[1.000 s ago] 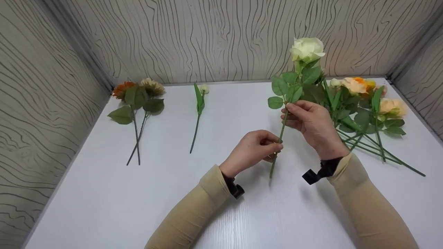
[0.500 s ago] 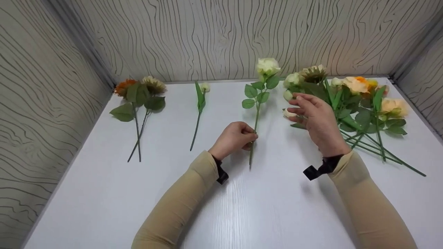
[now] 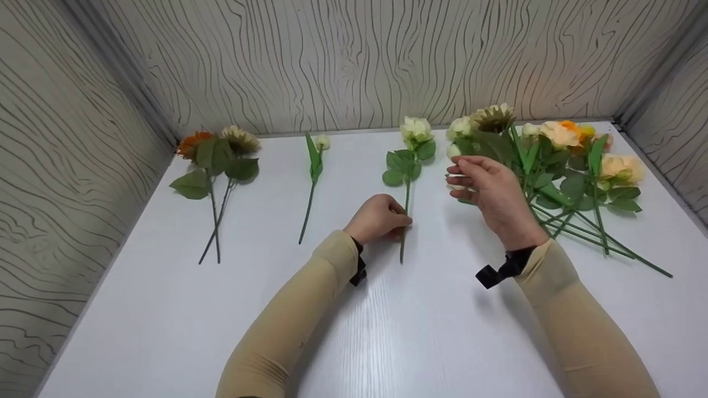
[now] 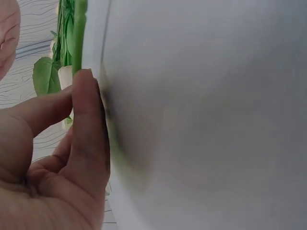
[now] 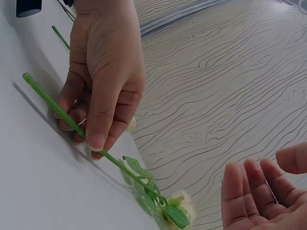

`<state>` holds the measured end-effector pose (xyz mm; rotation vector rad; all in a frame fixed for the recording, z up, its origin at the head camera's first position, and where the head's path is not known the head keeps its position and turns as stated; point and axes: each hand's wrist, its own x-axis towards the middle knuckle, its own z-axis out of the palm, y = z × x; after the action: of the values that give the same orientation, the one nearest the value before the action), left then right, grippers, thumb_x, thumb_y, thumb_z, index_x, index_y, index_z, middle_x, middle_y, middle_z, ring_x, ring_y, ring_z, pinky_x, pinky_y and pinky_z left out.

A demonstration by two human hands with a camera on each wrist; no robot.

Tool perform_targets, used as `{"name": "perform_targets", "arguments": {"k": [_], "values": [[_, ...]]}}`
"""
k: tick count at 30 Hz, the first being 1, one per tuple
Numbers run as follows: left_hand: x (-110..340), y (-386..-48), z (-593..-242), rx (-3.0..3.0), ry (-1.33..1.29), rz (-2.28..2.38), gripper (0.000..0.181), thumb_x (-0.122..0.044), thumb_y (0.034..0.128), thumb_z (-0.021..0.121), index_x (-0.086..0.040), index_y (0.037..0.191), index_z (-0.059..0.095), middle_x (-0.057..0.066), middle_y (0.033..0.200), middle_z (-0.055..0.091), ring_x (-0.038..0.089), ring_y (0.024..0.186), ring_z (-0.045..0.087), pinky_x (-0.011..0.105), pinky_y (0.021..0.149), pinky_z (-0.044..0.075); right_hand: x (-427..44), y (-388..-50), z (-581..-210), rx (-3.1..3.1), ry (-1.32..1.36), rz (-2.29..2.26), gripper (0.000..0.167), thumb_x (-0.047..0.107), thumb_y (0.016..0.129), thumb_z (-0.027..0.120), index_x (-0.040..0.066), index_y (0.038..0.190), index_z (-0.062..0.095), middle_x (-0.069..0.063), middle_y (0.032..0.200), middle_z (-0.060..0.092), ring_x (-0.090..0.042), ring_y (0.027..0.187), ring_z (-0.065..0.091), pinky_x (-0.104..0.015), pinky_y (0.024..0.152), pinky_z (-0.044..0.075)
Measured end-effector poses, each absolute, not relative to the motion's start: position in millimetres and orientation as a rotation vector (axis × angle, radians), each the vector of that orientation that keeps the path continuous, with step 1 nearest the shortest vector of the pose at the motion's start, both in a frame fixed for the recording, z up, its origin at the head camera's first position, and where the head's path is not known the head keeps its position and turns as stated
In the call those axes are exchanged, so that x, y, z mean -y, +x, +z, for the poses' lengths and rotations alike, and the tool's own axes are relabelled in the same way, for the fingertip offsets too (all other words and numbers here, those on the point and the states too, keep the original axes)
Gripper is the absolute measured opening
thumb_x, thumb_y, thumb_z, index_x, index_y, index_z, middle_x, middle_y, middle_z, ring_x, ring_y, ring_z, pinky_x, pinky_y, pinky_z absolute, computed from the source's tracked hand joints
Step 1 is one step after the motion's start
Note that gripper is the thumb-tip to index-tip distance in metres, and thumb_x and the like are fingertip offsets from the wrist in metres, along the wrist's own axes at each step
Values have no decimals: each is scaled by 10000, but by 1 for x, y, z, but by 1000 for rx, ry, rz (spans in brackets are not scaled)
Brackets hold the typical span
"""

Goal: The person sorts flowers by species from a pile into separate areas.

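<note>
Down and across comes the white rose point(image 3: 416, 131)! A second ago its bloom rode high at upper right with both hands on the stem; now that bloom sits lower, just right of centre in the upper part of the frame, near the table's back edge. The left hand point(image 3: 379, 218) has shifted left with it, and the right hand point(image 3: 492, 193) has let go.

Look at that grip: left thumb and fingers pinch the green stem below the leaves, around the middle of the frame, bloom pointing up the picture, cut end down. From the right wrist, the stem's shadow lies beside it on the white table point(image 3: 166, 320), a gap showing at the cut end.

Over to the right hand, right of centre: fingers parted and loosely bent, a space between thumb and fingertips, poised in front of the flower pile point(image 3: 575, 182) and partly hiding a pale bloom. That pile fills the upper right, with peach and cream heads, dark leaves and crossed stems running toward the right edge.

Left of centre, one white tulip point(image 3: 316, 166) lies alone. Farther out, upper left, an orange flower point(image 3: 192, 145) and a cream flower point(image 3: 240, 140) lie with stems crossed.
</note>
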<state>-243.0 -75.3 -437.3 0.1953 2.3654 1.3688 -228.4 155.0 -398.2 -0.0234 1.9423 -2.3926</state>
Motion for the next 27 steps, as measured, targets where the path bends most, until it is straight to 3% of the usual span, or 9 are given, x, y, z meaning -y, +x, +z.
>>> {"name": "perform_targets", "arguments": {"k": [7, 12, 18, 27], "values": [[80, -242, -434, -2402, 182, 1276, 225, -260, 952, 759, -88, 1057, 659, 73, 903, 728, 182, 769, 705, 302, 698, 582, -151, -232, -406, -2036, 4, -2312, 415, 297, 1023, 657, 2, 1312, 616, -123, 1174, 653, -275, 1077, 644, -309, 838, 593], [82, -233, -428, -2524, 311, 1184, 273, -308, 989, 705, -102, 1166, 680, 29, 978, 693, 164, 807, 683, 295, 705, 559, -157, -231, -407, -2112, -10, -2211, 387, 314, 1030, 642, 25, 1288, 636, -129, 1202, 658, -263, 1096, 640, -317, 858, 586], [76, -210, -422, -2719, 725, 976, 359, -299, 1025, 650, -94, 1320, 662, 31, 1205, 670, 165, 1057, 646, 301, 881, 534, -195, -228, -402, -2351, 32, -1915, 477, 417, 1033, 606, 44, 1329, 614, -100, 1236, 654, -262, 1153, 607, -319, 894, 569], [52, -172, -418, -2813, 1472, 474, 479, -330, 1030, 640, -146, 1464, 556, 48, 1445, 559, 191, 1337, 517, 301, 1121, 399, -314, -239, -394, -2743, 256, -1389, 658, 539, 1029, 531, 3, 1412, 534, 14, 1129, 665, -143, 999, 631, -267, 798, 567]]}}
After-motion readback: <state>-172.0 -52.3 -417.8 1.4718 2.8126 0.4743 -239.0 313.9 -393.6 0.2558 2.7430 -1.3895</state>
